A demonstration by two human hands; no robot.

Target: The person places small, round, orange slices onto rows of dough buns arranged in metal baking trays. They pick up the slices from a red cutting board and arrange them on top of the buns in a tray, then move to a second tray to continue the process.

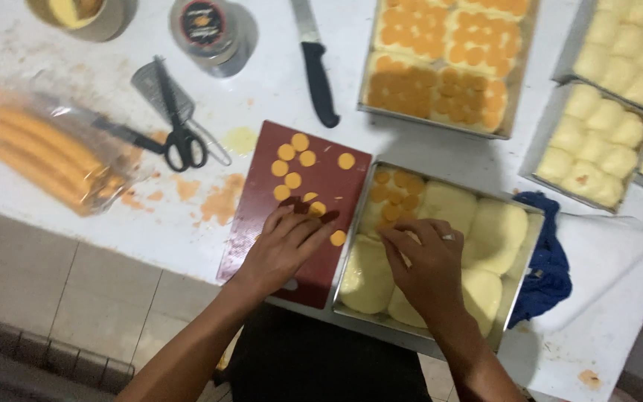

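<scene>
Flanking both hands (pixel 359 253): scissors (pixel 180 138), knife (pixel 315 63) (black-handled), topped trays (pixel 440 67)

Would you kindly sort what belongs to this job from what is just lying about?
In use: left hand, right hand, orange slices, red board, dough tray.
Lying about: scissors, knife, blue cloth, bagged sausages.

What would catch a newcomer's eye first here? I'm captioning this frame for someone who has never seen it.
The two hands at bottom centre: the left hand rests on orange slices on a dark red cutting board, while the right hand lies over pale dough buns in a metal tray. Behind, a tray of slice-topped buns glows orange.
</scene>
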